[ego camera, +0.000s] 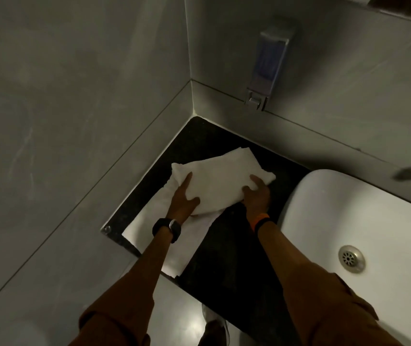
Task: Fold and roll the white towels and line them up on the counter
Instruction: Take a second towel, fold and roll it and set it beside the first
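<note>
Both hands hold a folded white towel [220, 181] over the dark surface [227, 245]. On its left edge the left hand [183, 199] has its grip closed, thumb on top near the near end and forefinger stretched along the side toward the far corner. At the towel's right near edge the right hand [257, 197] grips with fingers curled over the cloth. Whether the towel's far end touches the surface I cannot tell. Beneath the left hand a second towel [172, 236] lies flat, running from under the held one toward the near left edge of the surface. A black watch [167, 229] sits on the left wrist, an orange and black band [261, 220] on the right. To the right stands a white sink [364, 233]. On the far wall hangs a dispenser [269, 63].
</note>
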